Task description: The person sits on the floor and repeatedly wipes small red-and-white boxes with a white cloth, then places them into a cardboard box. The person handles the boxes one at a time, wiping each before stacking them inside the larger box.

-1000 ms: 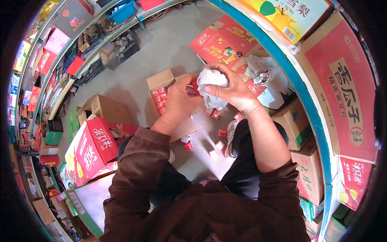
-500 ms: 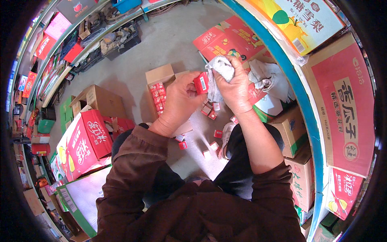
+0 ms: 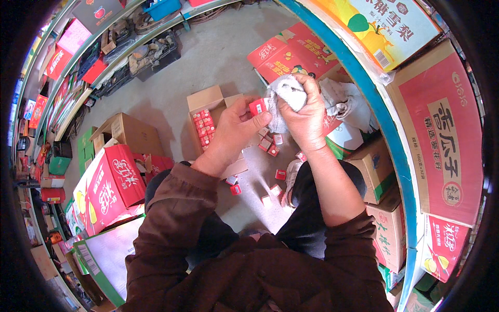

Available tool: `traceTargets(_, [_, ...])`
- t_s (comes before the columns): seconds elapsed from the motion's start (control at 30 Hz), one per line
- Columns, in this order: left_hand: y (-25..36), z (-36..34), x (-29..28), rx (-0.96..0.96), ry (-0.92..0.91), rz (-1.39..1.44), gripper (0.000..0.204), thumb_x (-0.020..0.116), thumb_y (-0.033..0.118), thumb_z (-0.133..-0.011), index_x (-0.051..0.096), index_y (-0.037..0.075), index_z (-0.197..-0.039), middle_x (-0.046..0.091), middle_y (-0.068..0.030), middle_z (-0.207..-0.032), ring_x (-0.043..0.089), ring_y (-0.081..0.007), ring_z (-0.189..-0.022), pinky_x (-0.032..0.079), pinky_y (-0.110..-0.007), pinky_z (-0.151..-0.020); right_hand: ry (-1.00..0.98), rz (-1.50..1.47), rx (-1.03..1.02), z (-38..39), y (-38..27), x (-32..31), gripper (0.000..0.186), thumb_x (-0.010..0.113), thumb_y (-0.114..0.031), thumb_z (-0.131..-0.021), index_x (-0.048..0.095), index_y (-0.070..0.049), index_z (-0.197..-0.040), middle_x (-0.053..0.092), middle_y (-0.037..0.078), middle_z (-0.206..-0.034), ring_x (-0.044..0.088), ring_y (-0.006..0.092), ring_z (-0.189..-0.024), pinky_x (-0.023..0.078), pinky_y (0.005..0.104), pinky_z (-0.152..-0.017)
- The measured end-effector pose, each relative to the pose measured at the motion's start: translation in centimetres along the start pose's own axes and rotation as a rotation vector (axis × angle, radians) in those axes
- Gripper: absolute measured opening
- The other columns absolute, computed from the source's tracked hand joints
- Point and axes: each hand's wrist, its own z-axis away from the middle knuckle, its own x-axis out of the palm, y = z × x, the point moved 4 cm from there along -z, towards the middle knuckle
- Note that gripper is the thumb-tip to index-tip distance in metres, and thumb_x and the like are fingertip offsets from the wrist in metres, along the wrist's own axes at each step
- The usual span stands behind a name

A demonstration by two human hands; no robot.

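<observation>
My left hand [image 3: 236, 130] pinches a small red box [image 3: 258, 107] with a white label between thumb and fingers. Bunched in my right hand [image 3: 304, 115] is a whitish cloth [image 3: 287, 92], pressed against the box's right side. Below and beyond my left hand stands an open cardboard carton [image 3: 206, 98], with several rows of small red-and-white boxes [image 3: 204, 125] inside. More of these little boxes [image 3: 273, 150] lie loose on the floor under my hands and between my feet.
A large red carton [image 3: 112, 184] and an open brown box [image 3: 138, 134] stand at the left. Flattened red cardboard [image 3: 293, 54] and a crumpled pale cloth [image 3: 347, 99] lie at the right, beside a teal-edged shelf [image 3: 387, 122] with big cartons. Shelving with goods lines the left side.
The cloth has shifted onto the small box and now covers part of its right side. My left hand has turned slightly, with its thumb now across the box's lower edge.
</observation>
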Motion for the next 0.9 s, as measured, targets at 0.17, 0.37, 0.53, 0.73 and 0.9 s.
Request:
traceTargets(0.17, [-0.3,0.1,0.0,-0.009,-0.063,0.022,0.044,0.066,0.018,-0.085,0.049,0.001,-0.122,0.06,-0.0054,-0.109,0.055,-0.0141,-0.1,0.044,-0.03,-0.09,0.0,-0.287,0.25,-0.2,1.2,0.3,0.029,0.067,-0.002,-0.079,0.054,-0.004,-0.105,0.062,0.003,-0.092,0.06,0.0117,-0.084,0.049,0.0257,-0.077])
traceTargets(0.37, [0.3,-0.5,-0.9,0.238,0.024,-0.029,0.037,0.06,0.003,-0.085,0.05,0.003,-0.121,0.059,-0.0054,-0.112,0.055,-0.0149,-0.102,0.044,-0.03,-0.092,0.086,-0.799,0.667,-0.4,3.1,-0.7,0.034,0.067,-0.021,-0.084,0.054,-0.005,-0.11,0.064,0.008,-0.095,0.064,0.0183,-0.084,0.053,0.0316,-0.074])
traceTargets(0.53, [0.9,-0.6,-1.9,0.177,0.101,0.08,0.041,0.059,0.002,-0.083,0.049,0.003,-0.122,0.058,-0.0078,-0.116,0.056,-0.0186,-0.107,0.044,-0.034,-0.095,0.019,-0.944,0.729,-0.6,3.8,-1.5,0.036,0.061,-0.019,-0.086,0.052,-0.005,-0.118,0.061,0.01,-0.107,0.061,0.0235,-0.096,0.049,0.0397,-0.088])
traceTargets(0.73, [1.4,0.3,-0.1,-0.152,-0.265,0.413,0.048,0.064,0.011,-0.08,0.048,0.0,-0.124,0.057,-0.0121,-0.118,0.057,-0.0231,-0.107,0.044,-0.037,-0.096,0.001,-0.943,0.639,-1.0,3.4,-2.3,0.047,0.062,-0.012,-0.08,0.045,-0.008,-0.124,0.056,0.009,-0.113,0.055,0.0249,-0.106,0.045,0.0422,-0.091])
traceTargets(0.9, [1.0,1.0,1.4,-0.211,-0.375,0.331,0.053,0.068,0.014,-0.076,0.048,-0.003,-0.122,0.059,-0.012,-0.112,0.059,-0.0236,-0.103,0.045,-0.036,-0.092,-0.094,-0.991,0.594,-0.4,1.3,-1.3,0.053,0.061,-0.02,-0.083,0.04,-0.009,-0.13,0.054,0.012,-0.116,0.052,0.0287,-0.111,0.041,0.0439,-0.095])
